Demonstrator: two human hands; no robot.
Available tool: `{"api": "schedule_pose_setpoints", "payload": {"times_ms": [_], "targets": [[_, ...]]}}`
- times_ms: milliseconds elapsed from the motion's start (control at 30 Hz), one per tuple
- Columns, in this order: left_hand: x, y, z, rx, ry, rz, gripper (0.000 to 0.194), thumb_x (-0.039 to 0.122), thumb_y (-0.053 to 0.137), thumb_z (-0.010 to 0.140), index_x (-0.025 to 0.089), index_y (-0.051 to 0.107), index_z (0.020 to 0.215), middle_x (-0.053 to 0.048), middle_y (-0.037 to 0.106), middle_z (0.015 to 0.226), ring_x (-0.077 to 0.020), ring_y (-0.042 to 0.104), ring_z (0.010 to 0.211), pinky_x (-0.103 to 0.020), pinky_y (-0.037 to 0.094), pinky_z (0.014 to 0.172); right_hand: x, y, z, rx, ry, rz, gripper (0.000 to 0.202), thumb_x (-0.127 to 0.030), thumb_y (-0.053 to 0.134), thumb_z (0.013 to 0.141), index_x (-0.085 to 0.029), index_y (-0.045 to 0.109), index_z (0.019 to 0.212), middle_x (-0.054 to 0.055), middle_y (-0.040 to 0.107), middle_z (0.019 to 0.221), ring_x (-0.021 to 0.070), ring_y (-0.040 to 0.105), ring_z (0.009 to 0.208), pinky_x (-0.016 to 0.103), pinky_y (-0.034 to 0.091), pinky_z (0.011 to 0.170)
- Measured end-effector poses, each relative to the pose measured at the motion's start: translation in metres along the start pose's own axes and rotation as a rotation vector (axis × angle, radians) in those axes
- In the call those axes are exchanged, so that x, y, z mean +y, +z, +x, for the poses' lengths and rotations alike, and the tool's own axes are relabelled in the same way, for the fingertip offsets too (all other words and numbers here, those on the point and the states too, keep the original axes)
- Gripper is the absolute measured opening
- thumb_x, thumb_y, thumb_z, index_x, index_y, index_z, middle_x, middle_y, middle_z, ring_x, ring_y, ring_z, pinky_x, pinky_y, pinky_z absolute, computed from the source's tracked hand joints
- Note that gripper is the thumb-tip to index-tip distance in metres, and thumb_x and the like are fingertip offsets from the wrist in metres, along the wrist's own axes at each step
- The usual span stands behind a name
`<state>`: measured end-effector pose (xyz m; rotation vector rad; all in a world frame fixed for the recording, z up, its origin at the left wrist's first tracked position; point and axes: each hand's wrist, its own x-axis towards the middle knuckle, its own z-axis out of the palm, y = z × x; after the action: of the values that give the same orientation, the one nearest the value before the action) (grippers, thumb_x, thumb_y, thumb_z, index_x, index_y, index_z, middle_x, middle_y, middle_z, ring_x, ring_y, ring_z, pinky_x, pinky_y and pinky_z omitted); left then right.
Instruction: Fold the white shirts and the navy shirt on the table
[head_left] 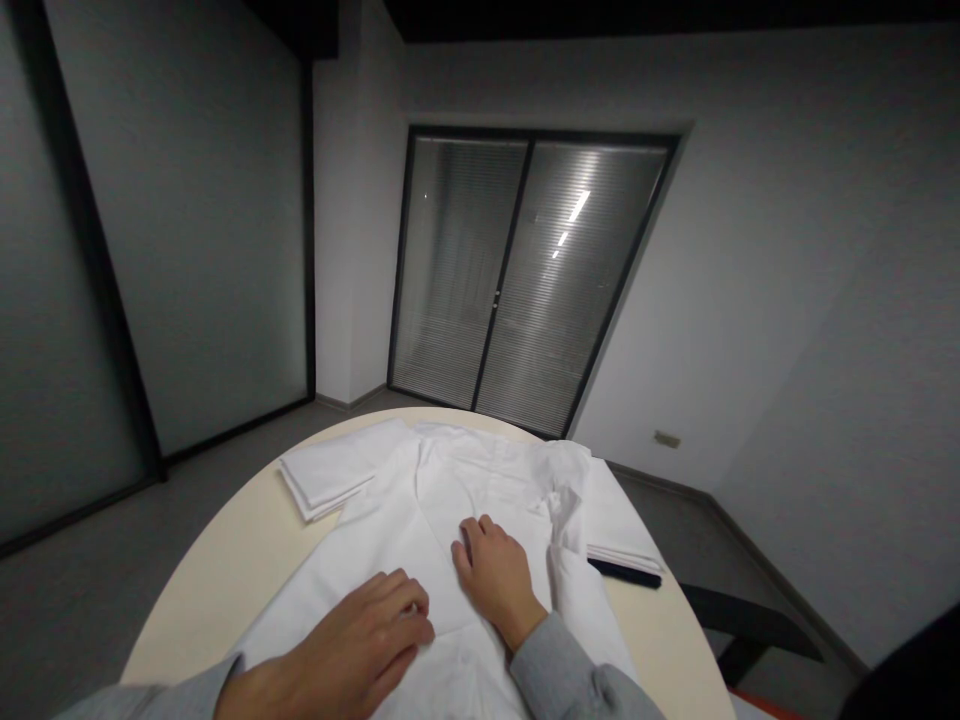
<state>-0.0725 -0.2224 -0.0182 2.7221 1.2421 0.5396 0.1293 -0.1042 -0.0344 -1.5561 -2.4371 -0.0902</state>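
Note:
A white garment (390, 545), shaped like a long-sleeved coat or shirt, is spread over the round table. Above its lower left part is my left hand (367, 635), fingers loosely bent and apart, with nothing visible between them. My right hand (499, 570) rests on the garment's middle, fingers curved and slightly spread, fingertips pointing away from me. To the right of it, the cloth is bunched in creases (566, 520). Whether either hand's fingertips press on the fabric cannot be made out fully.
Folded white cloth (330, 470) lies at the table's left back, and another folded white stack (615, 520) at the right, over a dark flat item (626, 573). The cream table (202, 570) has a curved edge. A dark chair part (750, 615) stands right.

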Motion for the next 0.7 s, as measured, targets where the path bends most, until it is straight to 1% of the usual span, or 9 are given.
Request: {"api": "schedule_pose_setpoints", "payload": {"times_ms": [67, 133, 200, 300, 367, 533, 633, 700], "targets": [[0.005, -0.006, -0.001, -0.024, 0.052, -0.027, 0.021, 0.012, 0.061, 0.093, 0.026, 0.061, 0.11, -0.003, 0.065, 0.123, -0.0227, 0.057, 0.107, -0.039, 0.042, 0.096, 0.0, 0.001, 0.0, 0.004, -0.001, 0.003, 0.022, -0.033, 0.049, 0.102, -0.023, 0.063, 0.117, 0.008, 0.067, 0.108, 0.025, 0.068, 0.099, 0.034, 0.046, 0.08], [0.009, -0.012, 0.0, -0.068, 0.113, -0.038, 0.018, 0.021, 0.067, 0.093, 0.026, 0.061, 0.11, -0.003, 0.067, 0.124, -0.024, 0.058, 0.108, -0.04, 0.042, 0.097, 0.001, 0.001, -0.001, 0.006, -0.003, 0.006, 0.021, -0.032, 0.05, 0.102, -0.024, 0.063, 0.116, 0.008, 0.067, 0.108, 0.0248, 0.068, 0.099, 0.034, 0.046, 0.08], [0.013, -0.017, 0.001, -0.102, 0.155, -0.047, 0.018, 0.029, 0.071, 0.093, 0.026, 0.061, 0.108, -0.003, 0.07, 0.12, -0.0243, 0.058, 0.107, -0.039, 0.042, 0.096, 0.001, 0.001, 0.0, 0.007, -0.004, 0.008, 0.021, -0.032, 0.05, 0.102, -0.023, 0.063, 0.116, 0.008, 0.067, 0.109, 0.0248, 0.068, 0.099, 0.034, 0.047, 0.079], [0.018, -0.022, 0.004, -0.103, 0.193, -0.07, 0.02, 0.033, 0.072, 0.094, 0.027, 0.06, 0.108, -0.001, 0.072, 0.114, -0.0233, 0.06, 0.105, -0.038, 0.042, 0.094, 0.001, 0.0, 0.0, 0.007, -0.002, 0.01, 0.022, -0.031, 0.05, 0.101, -0.023, 0.064, 0.116, 0.008, 0.067, 0.109, 0.0257, 0.068, 0.098, 0.035, 0.047, 0.079], [0.019, -0.024, 0.004, -0.097, 0.211, -0.085, 0.018, 0.033, 0.07, 0.094, 0.028, 0.058, 0.107, 0.0, 0.073, 0.11, -0.0219, 0.061, 0.103, -0.038, 0.041, 0.093, 0.001, 0.001, 0.0, 0.004, 0.0, 0.012, 0.022, -0.031, 0.05, 0.101, -0.023, 0.064, 0.117, 0.009, 0.068, 0.109, 0.0262, 0.068, 0.099, 0.036, 0.047, 0.08], [0.017, -0.024, 0.004, -0.134, 0.239, -0.086, 0.014, 0.03, 0.066, 0.094, 0.027, 0.055, 0.102, 0.0, 0.073, 0.104, -0.0211, 0.063, 0.1, -0.039, 0.038, 0.095, 0.002, 0.002, 0.0, 0.001, 0.005, 0.016, 0.023, -0.033, 0.05, 0.102, -0.024, 0.063, 0.118, 0.008, 0.067, 0.111, 0.0254, 0.068, 0.1, 0.035, 0.047, 0.081], [0.015, -0.019, 0.004, -0.098, 0.276, -0.104, 0.007, 0.032, 0.057, 0.1, 0.027, 0.054, 0.1, 0.0, 0.072, 0.096, -0.0201, 0.062, 0.094, -0.04, 0.039, 0.095, 0.001, 0.0, 0.0, -0.007, 0.009, 0.012, 0.024, -0.032, 0.049, 0.102, -0.024, 0.063, 0.119, 0.008, 0.067, 0.111, 0.0253, 0.068, 0.099, 0.035, 0.048, 0.081], [0.014, -0.014, 0.004, -0.112, 0.295, -0.102, 0.014, 0.034, 0.048, 0.105, 0.026, 0.055, 0.096, 0.0, 0.071, 0.092, -0.0194, 0.061, 0.089, -0.04, 0.041, 0.094, 0.0, -0.001, 0.0, -0.015, 0.009, 0.008, 0.024, -0.032, 0.048, 0.102, -0.023, 0.063, 0.119, 0.008, 0.067, 0.111, 0.0256, 0.068, 0.099, 0.036, 0.048, 0.082]]}}
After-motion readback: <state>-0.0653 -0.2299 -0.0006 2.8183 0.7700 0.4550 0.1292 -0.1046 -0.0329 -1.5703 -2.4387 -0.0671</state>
